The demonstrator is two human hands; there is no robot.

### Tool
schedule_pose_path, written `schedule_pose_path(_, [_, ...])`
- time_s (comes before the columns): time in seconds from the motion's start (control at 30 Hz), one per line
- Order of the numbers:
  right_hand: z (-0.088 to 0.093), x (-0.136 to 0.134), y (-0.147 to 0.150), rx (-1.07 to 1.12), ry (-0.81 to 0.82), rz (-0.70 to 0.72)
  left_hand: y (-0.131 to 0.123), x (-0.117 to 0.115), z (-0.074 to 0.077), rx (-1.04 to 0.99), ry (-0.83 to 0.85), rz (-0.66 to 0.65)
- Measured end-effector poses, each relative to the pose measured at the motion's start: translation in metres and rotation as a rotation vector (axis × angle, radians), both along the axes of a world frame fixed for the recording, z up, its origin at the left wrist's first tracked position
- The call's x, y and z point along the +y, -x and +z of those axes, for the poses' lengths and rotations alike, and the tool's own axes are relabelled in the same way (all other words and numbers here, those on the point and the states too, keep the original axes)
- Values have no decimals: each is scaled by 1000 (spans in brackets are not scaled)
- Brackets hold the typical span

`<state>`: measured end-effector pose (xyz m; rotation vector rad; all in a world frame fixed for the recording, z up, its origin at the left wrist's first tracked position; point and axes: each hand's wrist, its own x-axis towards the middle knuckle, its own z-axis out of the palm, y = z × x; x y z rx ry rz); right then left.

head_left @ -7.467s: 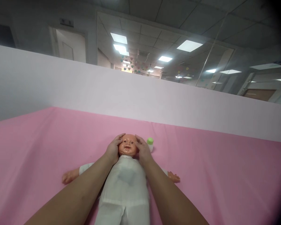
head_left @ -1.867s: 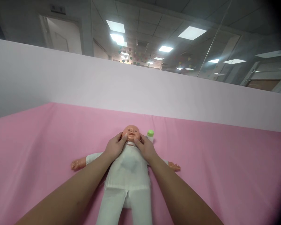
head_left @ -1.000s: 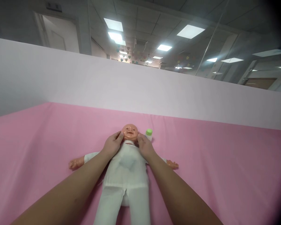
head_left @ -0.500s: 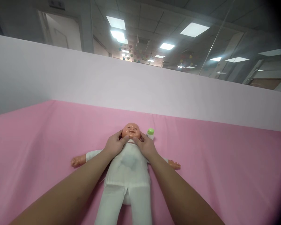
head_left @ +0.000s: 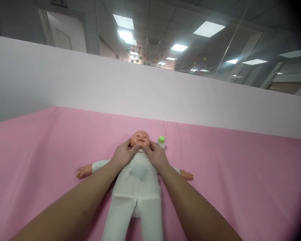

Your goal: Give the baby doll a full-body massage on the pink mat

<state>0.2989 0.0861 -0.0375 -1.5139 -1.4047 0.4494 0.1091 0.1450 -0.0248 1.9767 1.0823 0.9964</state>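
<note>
A baby doll (head_left: 137,180) with a white cloth body lies on its back, its head away from me and its arms spread wide. My left hand (head_left: 123,154) cups the left side of the doll's plastic head, thumb at the chin. On the other side my right hand (head_left: 157,155) does the same, its thumb also near the chin. The fingertips of both hands are hidden behind the head. Just beyond my right hand stands a small bottle (head_left: 161,141) with a green cap, its lower part partly covered by the hand.
Pink cloth (head_left: 230,174) with soft folds covers the surface under the doll. A low white wall (head_left: 150,90) runs along the back. Above it, glass (head_left: 185,20) shows ceiling lights and doors.
My right thumb has shifted very slightly at the chin. Otherwise both hands and the doll stay in place, and the view has tilted a little.
</note>
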Motion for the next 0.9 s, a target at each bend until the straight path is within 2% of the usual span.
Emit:
schedule_pose_path(0.2, [4, -3, 3, -116, 43, -82, 0, -2, 3, 36, -32, -2])
schedule_pose_path(0.3, [2, -3, -1, -121, 1, -11, 0, 3, -1, -19, 1, -9])
schedule_pose_path(0.4, [-2, 0, -5, -99, -25, 24, 0, 9, -9, -60, 25, 46])
schedule_pose_path(0.57, [-2, 1, -12, -218, -56, -59, -1, 17, -16, -65, 16, 66])
schedule_pose_path(0.63, [2, 1, -17, -312, -110, -139, 1, 16, -12, -22, -31, 91])
schedule_pose_path(0.73, [4, 3, -29, -447, -212, -267, 4, 3, 2, 32, -190, 143])
schedule_pose_path(0.83, [0, 9, -42, -505, -137, -255, -1, -23, 20, -41, -337, 112])
schedule_pose_path(0.9, [-4, 13, -47, -467, -57, -219, -15, -40, 31, -152, -280, 4])
